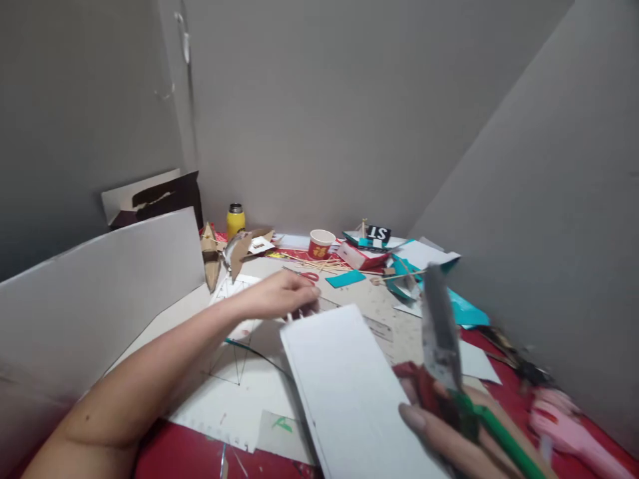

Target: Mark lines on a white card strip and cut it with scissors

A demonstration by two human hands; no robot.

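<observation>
My left hand (289, 293) is closed with its fingers curled down, just beyond the far left corner of a white card panel (344, 386). Whether it pinches that corner or something small is hidden. In front of me the panel slants across the table. My right hand (444, 426) grips shears (442, 332) with a broad grey metal blade pointing up and a green handle; they are blurred. The right thumb lies by the panel's right edge. Under my left arm is a white sheet (219, 399) with drawn lines.
Red-handled scissors (309, 275), a teal card piece (345, 279) and a metal ruler (379, 328) lie beyond the panel. A paper cup (321, 245) and yellow bottle (235, 220) stand at the back. At right is a pink glue gun (569, 419). A white board (114, 286) stands left.
</observation>
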